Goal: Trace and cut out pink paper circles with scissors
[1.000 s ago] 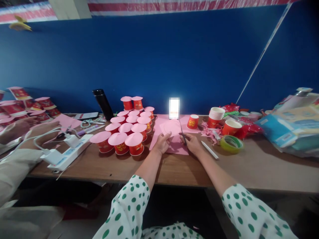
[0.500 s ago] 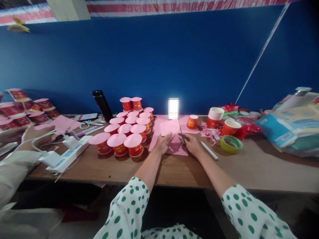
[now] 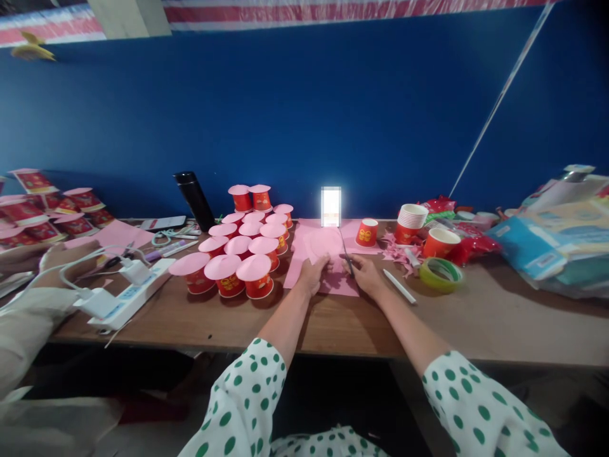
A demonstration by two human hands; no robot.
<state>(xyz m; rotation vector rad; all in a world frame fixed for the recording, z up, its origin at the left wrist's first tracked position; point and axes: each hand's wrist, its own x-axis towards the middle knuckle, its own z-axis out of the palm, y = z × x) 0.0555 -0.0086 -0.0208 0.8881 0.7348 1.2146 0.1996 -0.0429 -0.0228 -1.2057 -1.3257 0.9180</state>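
Right hand (image 3: 367, 274): fingers wrapped around the handles of dark scissors (image 3: 348, 257), long axis toward the table's (image 3: 333, 333) back edge, tip leaning left; blade gap not discernible. Left hand (image 3: 314, 276): fingers gripping the near margin of a pink paper piece (image 3: 326, 241), which lies ahead of these fingertips and immediately left of the blades, the right hand being nearer them. Beneath: larger pink sheets (image 3: 297, 266), between front and back edges.
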